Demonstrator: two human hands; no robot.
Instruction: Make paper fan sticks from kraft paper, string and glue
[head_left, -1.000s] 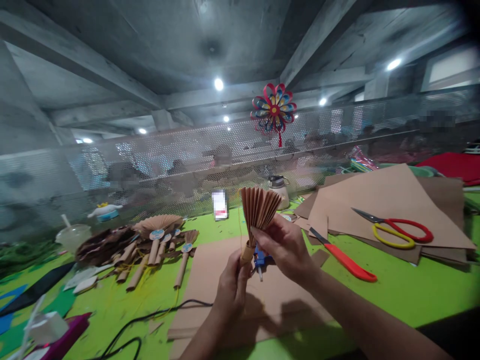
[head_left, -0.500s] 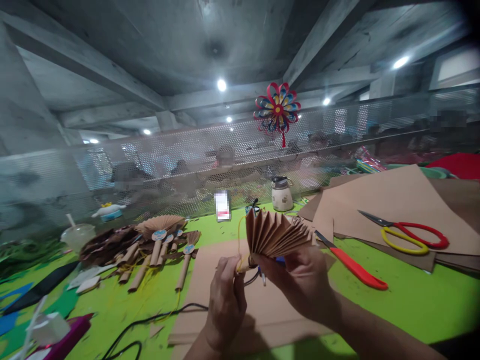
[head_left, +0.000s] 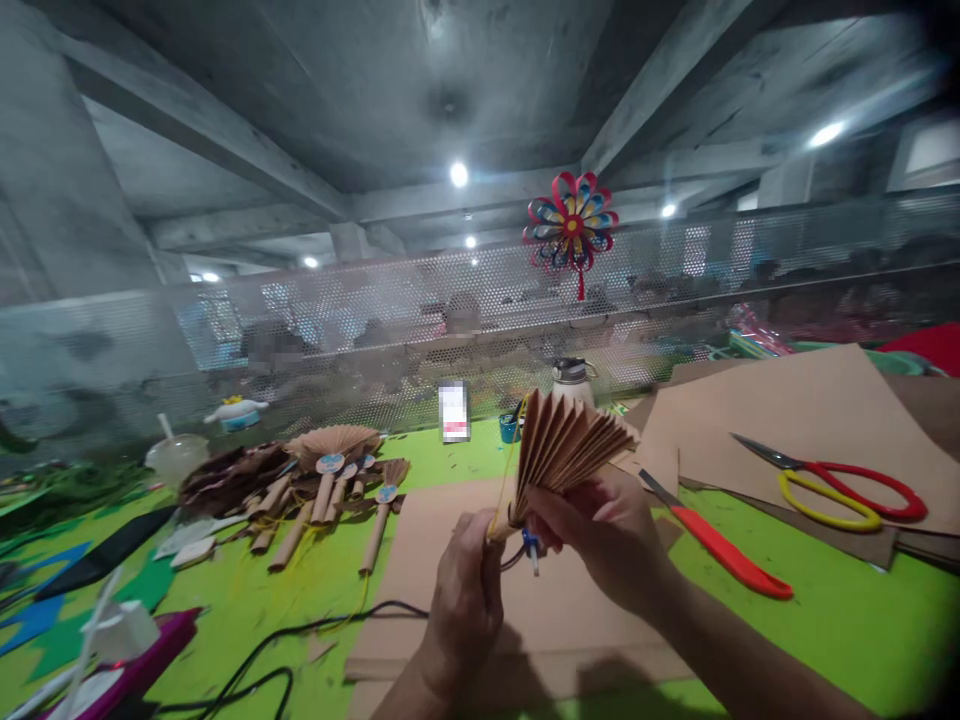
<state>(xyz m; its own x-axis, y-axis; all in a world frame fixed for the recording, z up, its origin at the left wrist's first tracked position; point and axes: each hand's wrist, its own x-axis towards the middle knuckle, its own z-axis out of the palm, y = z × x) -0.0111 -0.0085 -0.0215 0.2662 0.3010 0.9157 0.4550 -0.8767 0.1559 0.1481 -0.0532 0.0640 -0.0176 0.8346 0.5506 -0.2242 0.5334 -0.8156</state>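
Observation:
A pleated brown paper fan [head_left: 566, 450] is held up between both hands above a brown paper sheet [head_left: 435, 530]. My left hand [head_left: 466, 575] is closed around the fan's narrow base, where a yellow cord [head_left: 511, 470] runs upward. My right hand [head_left: 619, 540] pinches the folds low on the fan's right side, thumb in front. Just below that hand, a blue piece with a white tip [head_left: 531, 545] shows partly, with a dark cable beside it; what it belongs to is hidden.
Finished fans with tube handles [head_left: 330, 464] lie in a pile at the left. Red-handled knife [head_left: 739, 555] and scissors [head_left: 840, 490] lie on the right. A black cable [head_left: 315, 635] crosses the green table. Behind are a phone [head_left: 454, 410], a blue cup [head_left: 510, 428] and a bottle [head_left: 571, 378].
The view has shifted, so most things sit farther right. The fan is tilted slightly more upright and covers part of the bottle. More of the blue piece with the white tip shows.

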